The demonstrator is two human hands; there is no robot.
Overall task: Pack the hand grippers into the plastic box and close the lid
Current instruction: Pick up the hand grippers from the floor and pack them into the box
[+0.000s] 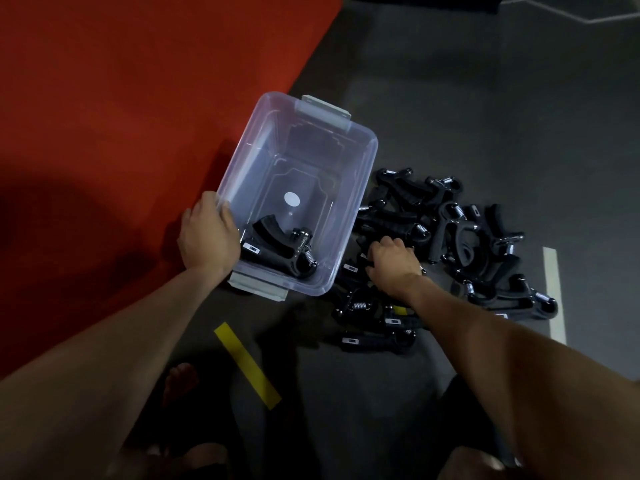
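Observation:
A clear plastic box (360,188) with grey latches stands open on the dark floor, beside a red mat. One black hand gripper (277,252) lies in its near corner. My left hand (207,237) grips the box's near left rim, thumb inside the wall. To the right of the box lies a pile of several black hand grippers (460,237) with metal springs. My right hand (389,263) is down in the near part of the pile, fingers curled round a black gripper handle. No lid is in view.
The red mat (121,116) covers the floor to the left and behind the box. A yellow tape strip (247,365) lies in front of the box and a white strip (554,292) lies right of the pile. My bare feet show at the bottom.

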